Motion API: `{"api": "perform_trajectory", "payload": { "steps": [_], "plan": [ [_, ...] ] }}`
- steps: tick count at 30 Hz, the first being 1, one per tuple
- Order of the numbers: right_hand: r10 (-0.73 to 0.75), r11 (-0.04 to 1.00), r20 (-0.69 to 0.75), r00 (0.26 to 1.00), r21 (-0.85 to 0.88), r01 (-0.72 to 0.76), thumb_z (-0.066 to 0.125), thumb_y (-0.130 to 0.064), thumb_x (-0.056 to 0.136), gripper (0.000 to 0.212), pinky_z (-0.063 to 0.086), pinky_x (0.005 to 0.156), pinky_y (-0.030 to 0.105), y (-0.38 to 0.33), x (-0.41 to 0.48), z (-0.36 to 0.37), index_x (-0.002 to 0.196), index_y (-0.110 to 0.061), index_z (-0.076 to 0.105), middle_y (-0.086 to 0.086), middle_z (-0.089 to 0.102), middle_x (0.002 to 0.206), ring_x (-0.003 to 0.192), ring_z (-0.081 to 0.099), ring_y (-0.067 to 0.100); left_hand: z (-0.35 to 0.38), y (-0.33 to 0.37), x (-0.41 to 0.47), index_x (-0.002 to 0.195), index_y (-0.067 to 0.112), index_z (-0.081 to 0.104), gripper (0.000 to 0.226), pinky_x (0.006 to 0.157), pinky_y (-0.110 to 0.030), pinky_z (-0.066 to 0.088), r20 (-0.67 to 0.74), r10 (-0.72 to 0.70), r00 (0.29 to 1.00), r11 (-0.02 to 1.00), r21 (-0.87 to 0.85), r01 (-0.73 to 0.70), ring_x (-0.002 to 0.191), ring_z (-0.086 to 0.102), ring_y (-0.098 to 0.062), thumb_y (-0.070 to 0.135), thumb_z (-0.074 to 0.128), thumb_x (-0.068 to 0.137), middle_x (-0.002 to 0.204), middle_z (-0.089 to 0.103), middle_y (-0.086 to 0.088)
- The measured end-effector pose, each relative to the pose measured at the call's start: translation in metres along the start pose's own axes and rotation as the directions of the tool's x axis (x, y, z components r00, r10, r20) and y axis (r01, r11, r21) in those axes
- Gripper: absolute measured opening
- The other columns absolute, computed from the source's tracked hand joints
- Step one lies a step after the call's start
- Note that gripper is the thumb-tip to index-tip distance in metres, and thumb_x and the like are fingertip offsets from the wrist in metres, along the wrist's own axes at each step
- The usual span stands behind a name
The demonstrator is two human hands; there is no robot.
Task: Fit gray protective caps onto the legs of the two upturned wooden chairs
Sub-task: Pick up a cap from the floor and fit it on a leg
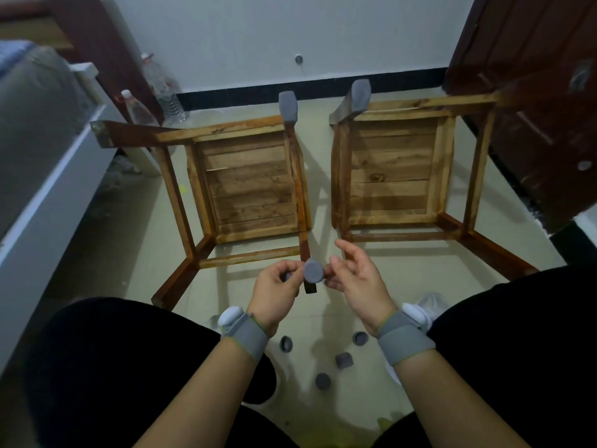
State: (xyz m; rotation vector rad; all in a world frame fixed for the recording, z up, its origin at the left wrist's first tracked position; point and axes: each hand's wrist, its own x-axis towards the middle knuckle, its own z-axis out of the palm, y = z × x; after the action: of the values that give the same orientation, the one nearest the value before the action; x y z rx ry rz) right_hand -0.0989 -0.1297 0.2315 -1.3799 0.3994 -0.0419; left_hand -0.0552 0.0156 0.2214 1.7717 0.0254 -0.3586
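Two wooden chairs lie upturned on the floor, the left chair [245,176] and the right chair [391,166]. A gray cap [288,106] covers the left chair's far right leg, and another fitted cap [361,95] covers the right chair's far left leg. My left hand [274,292] and my right hand [358,279] pinch a round gray cap [313,270] from both sides. It sits at the tip of the left chair's near right leg [304,250]. Several loose gray caps [343,359] lie on the floor between my knees.
A white bed frame [48,195] runs along the left. Plastic water bottles [161,85] stand by the back wall. A dark wooden door [536,101] stands open at the right, close to the right chair. My knees in black trousers frame the bottom of the view.
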Motion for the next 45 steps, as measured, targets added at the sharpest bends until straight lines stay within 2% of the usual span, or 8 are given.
{"api": "perform_trajectory", "payload": {
  "steps": [7,10,14,24,31,37,41,45],
  "plan": [
    [0.121,0.992,-0.017,0.992,0.044,-0.120,0.064,-0.014,0.090,0.048,0.046,0.065,0.026,0.005,0.001,0.001,0.132,-0.027,0.044,0.005,0.067,0.097,0.077,0.058,0.011,0.000,-0.004,0.001,0.079,0.021,0.065,0.012,0.057,-0.019,0.036,0.041,0.047,0.998,0.977,0.207,-0.054,0.060,0.046,-0.007,0.022,0.063,0.091,0.068,0.053,0.005],
    [0.288,0.938,0.052,0.956,0.185,-0.293,0.063,-0.017,0.092,0.040,0.039,0.057,0.025,0.007,0.003,0.002,0.129,-0.021,0.049,0.009,0.066,0.100,0.079,0.055,0.017,-0.001,-0.006,0.003,0.075,0.026,0.062,0.016,0.059,-0.019,0.036,0.067,0.073,0.995,0.957,0.275,-0.089,0.064,0.047,-0.011,0.021,0.063,0.090,0.080,0.052,-0.005],
    [0.357,0.926,0.117,0.927,0.089,-0.368,0.057,-0.020,0.095,0.027,0.031,0.050,0.023,0.008,0.004,0.000,0.122,-0.016,0.055,0.008,0.065,0.103,0.076,0.059,0.017,-0.003,-0.006,0.001,0.078,0.024,0.057,0.016,0.071,-0.016,0.037,0.106,0.122,0.987,0.880,0.448,-0.156,0.085,0.051,-0.017,0.016,0.060,0.092,0.096,0.052,-0.006],
    [0.530,0.823,0.295,0.795,0.047,-0.567,0.066,-0.034,0.088,0.015,0.021,0.047,0.023,0.003,0.008,-0.011,0.091,-0.019,0.064,-0.002,0.050,0.063,0.047,0.037,0.008,0.002,-0.003,-0.004,0.082,0.023,0.054,0.012,0.089,-0.024,0.032,0.245,0.099,0.965,0.827,0.518,-0.216,0.104,0.041,-0.021,0.017,0.058,0.093,0.101,0.043,-0.004],
    [0.329,0.944,0.153,0.932,-0.021,-0.330,0.068,-0.031,0.088,0.028,0.028,0.053,0.022,0.009,0.009,-0.011,0.115,-0.033,0.063,-0.004,0.067,0.088,0.065,0.048,0.005,-0.001,-0.003,-0.002,0.087,0.022,0.056,0.009,0.098,-0.031,0.035,0.235,0.100,0.967,0.821,0.529,-0.214,0.108,0.041,-0.023,0.016,0.056,0.093,0.108,0.045,-0.007],
    [0.335,0.897,0.151,0.930,0.252,-0.364,0.066,-0.021,0.088,0.043,0.019,0.035,0.015,0.006,0.011,-0.010,0.129,-0.025,0.053,0.002,0.066,0.087,0.053,0.056,0.003,0.002,0.000,-0.001,0.088,0.019,0.055,0.007,0.094,-0.028,0.033,0.243,0.066,0.968,0.828,0.528,-0.189,0.109,0.041,-0.025,0.017,0.054,0.095,0.111,0.047,-0.010],
    [0.355,0.893,0.150,0.923,0.237,-0.382,0.066,-0.019,0.089,0.049,0.018,0.032,0.015,0.004,0.009,-0.010,0.135,-0.021,0.049,0.003,0.063,0.086,0.057,0.052,0.006,0.002,0.000,-0.001,0.082,0.027,0.053,0.015,0.096,-0.031,0.035,0.241,0.054,0.969,0.847,0.503,-0.172,0.107,0.042,-0.022,0.020,0.055,0.095,0.108,0.047,-0.008],
    [0.362,0.894,0.136,0.922,0.229,-0.385,0.062,-0.014,0.091,0.048,0.025,0.038,0.017,0.002,0.008,-0.009,0.137,-0.017,0.048,0.004,0.061,0.083,0.051,0.050,0.004,0.001,0.005,-0.004,0.078,0.024,0.057,0.018,0.072,-0.020,0.040,0.235,-0.011,0.972,0.941,0.331,-0.070,0.082,0.048,-0.015,0.017,0.056,0.095,0.088,0.052,-0.001]
  ]
}}
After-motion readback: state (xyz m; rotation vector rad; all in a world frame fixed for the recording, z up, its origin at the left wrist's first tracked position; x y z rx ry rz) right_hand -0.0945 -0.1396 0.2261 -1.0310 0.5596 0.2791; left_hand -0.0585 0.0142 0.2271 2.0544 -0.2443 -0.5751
